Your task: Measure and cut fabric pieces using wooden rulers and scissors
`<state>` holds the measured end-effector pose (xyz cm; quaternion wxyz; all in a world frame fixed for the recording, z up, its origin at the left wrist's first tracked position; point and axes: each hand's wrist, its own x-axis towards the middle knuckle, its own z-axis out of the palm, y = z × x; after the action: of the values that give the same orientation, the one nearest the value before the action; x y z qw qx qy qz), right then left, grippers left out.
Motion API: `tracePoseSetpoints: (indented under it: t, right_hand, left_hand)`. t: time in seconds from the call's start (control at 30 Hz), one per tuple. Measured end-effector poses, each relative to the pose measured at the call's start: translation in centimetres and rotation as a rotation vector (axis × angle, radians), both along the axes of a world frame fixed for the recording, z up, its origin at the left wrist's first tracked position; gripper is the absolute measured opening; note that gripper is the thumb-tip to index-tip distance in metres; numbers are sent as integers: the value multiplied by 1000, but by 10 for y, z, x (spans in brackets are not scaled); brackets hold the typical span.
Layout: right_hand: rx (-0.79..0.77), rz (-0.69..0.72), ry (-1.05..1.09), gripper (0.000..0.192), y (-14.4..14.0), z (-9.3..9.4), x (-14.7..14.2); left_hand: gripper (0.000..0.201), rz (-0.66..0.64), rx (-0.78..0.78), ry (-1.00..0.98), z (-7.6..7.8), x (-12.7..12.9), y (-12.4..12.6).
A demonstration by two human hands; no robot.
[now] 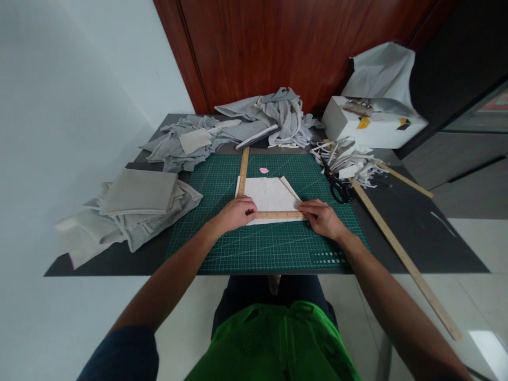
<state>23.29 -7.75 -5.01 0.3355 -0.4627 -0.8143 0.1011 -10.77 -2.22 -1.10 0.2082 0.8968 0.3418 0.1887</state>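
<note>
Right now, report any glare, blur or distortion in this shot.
Head view: wide-angle bending bows the long wooden ruler and table edges; a glare patch sits on the floor tile at lower right; both hands, left hand and right hand, look sharp; the lighting is soft and even.

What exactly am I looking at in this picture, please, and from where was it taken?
There is no machine here: a person works with two bare hands, and the single picture comes from a camera worn on the head, looking forward and down, so the arms reach in from the bottom.

On the dark table lies a green cutting mat. On it is a white fabric piece, framed by a wooden L-shaped ruler. The left hand presses on the ruler's corner; the right hand rests on the end of its near arm. Neither hand grips anything.

Around them: folded grey cloth at left, a heap of grey scraps behind, black scissors, a long wooden ruler, a white box and a small pink chalk-like piece.
</note>
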Motion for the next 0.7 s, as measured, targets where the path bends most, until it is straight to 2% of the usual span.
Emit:
tracePoseSetpoints:
  t: [0.4,0.7]
  right_hand:
    - [23,-67,-38,25,-12,6,9]
    - [-5,-56,-11,31,-15,6,11]
  left_hand:
    - [14,-36,159,-58,-11,-3,-2]
    - [13,-29,178,-81,-10,-4,-4]
